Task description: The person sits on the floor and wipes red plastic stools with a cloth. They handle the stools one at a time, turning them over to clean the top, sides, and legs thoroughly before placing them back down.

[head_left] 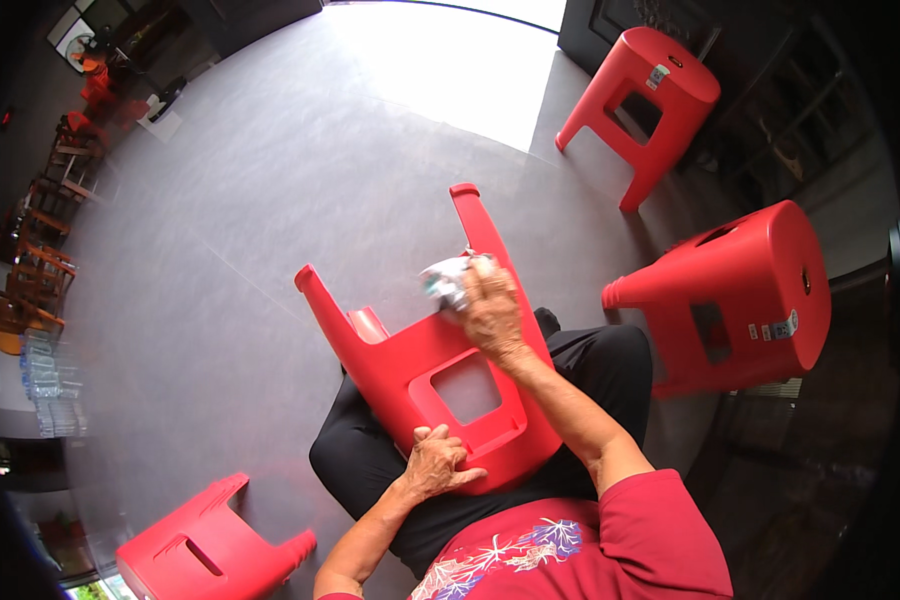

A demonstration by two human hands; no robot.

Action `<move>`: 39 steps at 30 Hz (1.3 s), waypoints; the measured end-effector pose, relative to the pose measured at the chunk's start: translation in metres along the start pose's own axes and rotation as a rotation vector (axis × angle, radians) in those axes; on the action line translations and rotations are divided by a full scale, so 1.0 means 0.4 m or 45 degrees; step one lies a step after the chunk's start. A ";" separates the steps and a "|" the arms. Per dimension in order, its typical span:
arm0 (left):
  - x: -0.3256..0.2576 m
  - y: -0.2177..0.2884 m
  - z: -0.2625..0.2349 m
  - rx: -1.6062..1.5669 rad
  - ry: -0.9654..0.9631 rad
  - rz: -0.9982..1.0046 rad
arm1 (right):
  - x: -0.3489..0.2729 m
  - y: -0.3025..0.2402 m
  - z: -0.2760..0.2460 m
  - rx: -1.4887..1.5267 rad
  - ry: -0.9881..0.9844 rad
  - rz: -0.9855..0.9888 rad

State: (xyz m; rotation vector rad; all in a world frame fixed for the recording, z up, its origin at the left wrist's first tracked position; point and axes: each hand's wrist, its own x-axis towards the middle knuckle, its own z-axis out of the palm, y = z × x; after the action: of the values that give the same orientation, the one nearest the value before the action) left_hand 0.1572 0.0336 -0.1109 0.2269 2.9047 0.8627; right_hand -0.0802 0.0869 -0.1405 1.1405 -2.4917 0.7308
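A red plastic stool (pixel 385 365) lies tipped across my lap, its legs pointing away from me. My left hand (pixel 436 462) is closed over the near edge of the stool, by the square opening in its side. My right hand (pixel 493 308) grips a crumpled whitish cloth (pixel 448 282) with dark and green patches. That hand presses it against the inner edge of the stool's right leg. Motion blurs the cloth, and the fingers partly cover it.
Two more red stools stand at the right, one far (pixel 642 110) and one nearer (pixel 750 300). Another red stool (pixel 215 545) is at the lower left. Wooden chairs (pixel 45 250) and a pack of clear bottles (pixel 52 385) line the left side. The floor (pixel 220 200) is grey.
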 end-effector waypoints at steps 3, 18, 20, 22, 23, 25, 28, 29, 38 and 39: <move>-0.003 -0.011 0.012 -0.015 -0.015 0.033 | 0.033 0.065 0.031 -0.021 0.041 0.102; -0.056 -0.045 0.066 0.162 -0.293 0.047 | 0.177 0.267 0.220 0.871 -0.078 1.186; -0.058 -0.042 0.066 0.210 -0.342 0.049 | 0.137 0.267 0.190 0.895 -0.143 1.198; -0.056 -0.036 0.063 0.266 -0.381 0.037 | 0.082 0.247 0.165 0.996 -0.095 1.075; -0.056 -0.032 0.060 0.261 -0.379 0.031 | 0.052 0.232 0.151 1.011 -0.044 0.963; -0.055 -0.031 0.060 0.257 -0.373 0.016 | -0.019 0.192 0.132 0.790 -0.045 0.913; -0.062 -0.033 0.066 0.291 -0.392 -0.003 | -0.129 0.126 0.070 0.523 -0.083 0.687; -0.064 -0.032 0.065 0.296 -0.395 -0.011 | -0.167 0.095 0.044 0.472 -0.078 0.630; 0.012 0.036 0.156 -0.125 -0.008 -0.367 | -0.444 -0.014 -0.170 0.450 -0.512 1.027; 0.042 0.052 0.185 -0.405 -0.024 -0.546 | -0.433 -0.012 -0.181 0.434 -0.590 1.070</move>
State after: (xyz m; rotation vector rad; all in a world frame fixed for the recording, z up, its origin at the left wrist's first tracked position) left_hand 0.1536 0.0931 -0.1624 -0.3950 2.5901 1.1968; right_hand 0.0383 0.2312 -0.1603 0.2926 -3.3646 1.2462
